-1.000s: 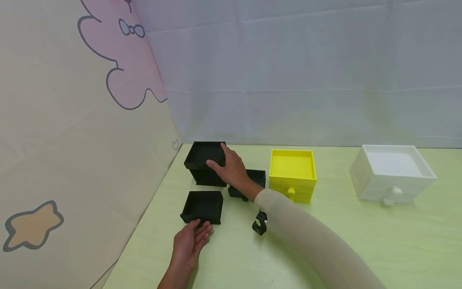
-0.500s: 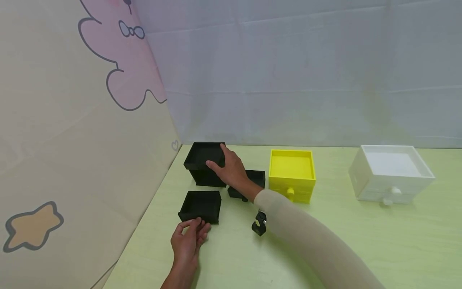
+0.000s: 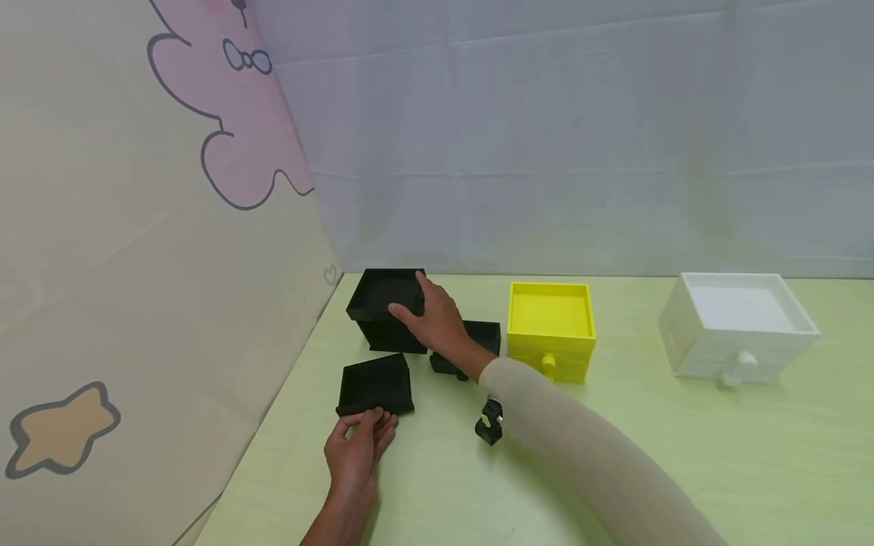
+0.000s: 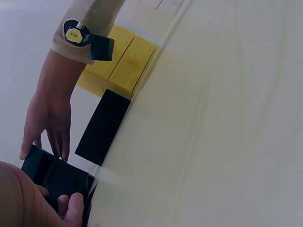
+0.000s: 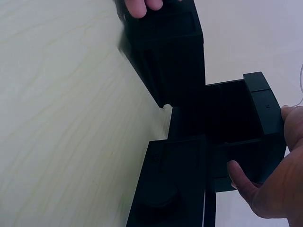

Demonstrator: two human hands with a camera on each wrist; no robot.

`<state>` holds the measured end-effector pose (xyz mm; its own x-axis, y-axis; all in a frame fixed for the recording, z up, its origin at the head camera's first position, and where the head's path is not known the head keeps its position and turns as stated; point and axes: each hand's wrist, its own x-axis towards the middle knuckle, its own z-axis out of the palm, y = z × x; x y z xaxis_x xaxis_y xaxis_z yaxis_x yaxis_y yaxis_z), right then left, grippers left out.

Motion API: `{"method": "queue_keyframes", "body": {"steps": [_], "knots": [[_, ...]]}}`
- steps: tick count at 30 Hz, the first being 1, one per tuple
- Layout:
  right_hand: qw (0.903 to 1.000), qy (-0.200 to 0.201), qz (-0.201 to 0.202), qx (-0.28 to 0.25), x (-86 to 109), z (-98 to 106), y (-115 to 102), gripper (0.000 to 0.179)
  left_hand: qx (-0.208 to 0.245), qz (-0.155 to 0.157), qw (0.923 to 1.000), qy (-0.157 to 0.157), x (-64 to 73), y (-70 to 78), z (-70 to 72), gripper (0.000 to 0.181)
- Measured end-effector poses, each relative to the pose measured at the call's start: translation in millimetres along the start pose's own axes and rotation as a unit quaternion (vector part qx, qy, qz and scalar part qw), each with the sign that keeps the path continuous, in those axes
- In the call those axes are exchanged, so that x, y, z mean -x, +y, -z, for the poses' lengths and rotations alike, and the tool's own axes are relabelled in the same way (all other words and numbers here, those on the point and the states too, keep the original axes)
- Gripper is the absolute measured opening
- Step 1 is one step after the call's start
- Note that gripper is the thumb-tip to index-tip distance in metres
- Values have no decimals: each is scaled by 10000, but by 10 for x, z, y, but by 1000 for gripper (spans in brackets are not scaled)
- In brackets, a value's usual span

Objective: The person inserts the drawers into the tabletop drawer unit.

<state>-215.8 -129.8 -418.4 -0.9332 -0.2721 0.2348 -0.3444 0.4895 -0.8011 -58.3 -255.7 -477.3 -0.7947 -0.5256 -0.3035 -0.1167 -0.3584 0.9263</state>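
My left hand (image 3: pixel 355 455) pinches the front of a small black drawer (image 3: pixel 372 383), thumb over its front edge. The drawer is tilted, its right rear corner raised, just in front of the black cabinet (image 3: pixel 385 292). My right hand (image 3: pixel 440 318) grips the cabinet's right side, thumb apart from the fingers. In the right wrist view the cabinet's open front (image 5: pixel 222 111) faces the held drawer (image 5: pixel 170 61). A second black drawer (image 3: pixel 486 334) lies to the cabinet's right, partly hidden behind my right forearm; its round knob (image 5: pixel 161 196) shows in the right wrist view.
A yellow two-drawer cabinet (image 3: pixel 551 311) stands right of the black pieces, and a white one (image 3: pixel 744 303) farther right. A cloth wall (image 3: pixel 580 152) closes off the table's back; another with cartoon prints (image 3: pixel 171 303) runs along the left.
The black drawer has shifted slightly left and tipped up at its rear, while my left fingers have closed on its front. My right hand stays on the cabinet.
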Motion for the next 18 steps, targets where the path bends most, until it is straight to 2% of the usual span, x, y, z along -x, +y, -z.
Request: {"method": "queue_keyframes", "body": {"steps": [8, 12, 18], "knots": [[10000, -63, -27, 7, 10, 2, -10, 79, -171, 113, 9996, -189, -33, 12, 6, 3], [9999, -79, -53, 68, 16, -5, -15, 80, -121, 162, 9992, -351, -56, 32, 7, 9], [9999, -69, -40, 116, 17, -6, -26, 80, -134, 156, 9988, -450, -89, 58, -3, 5]]}}
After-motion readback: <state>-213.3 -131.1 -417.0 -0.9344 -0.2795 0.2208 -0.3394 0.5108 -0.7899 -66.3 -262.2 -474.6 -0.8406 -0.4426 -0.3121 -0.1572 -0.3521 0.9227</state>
